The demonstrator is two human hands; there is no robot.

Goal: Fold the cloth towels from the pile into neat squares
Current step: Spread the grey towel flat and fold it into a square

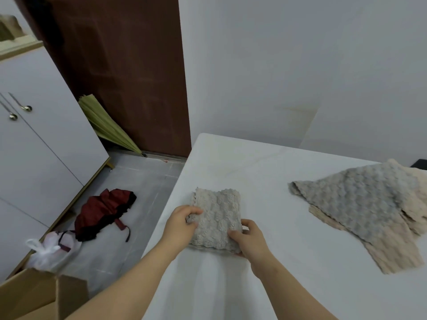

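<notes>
A grey bobbled towel [217, 213], folded into a small rectangle, lies near the left edge of the white table [265, 172]. My left hand [180, 224] grips its left edge with curled fingers. My right hand [248, 239] pinches its near right corner, thumb on top. At the right lies the pile: an unfolded grey towel [355, 202] spread over a beige towel [392, 250].
The table's left edge drops to a tiled floor with a dark red umbrella [104, 213], a white plastic bag [53, 250] and a cardboard box [34, 294]. A white cabinet [39, 135] and a green umbrella [106, 125] stand at the left.
</notes>
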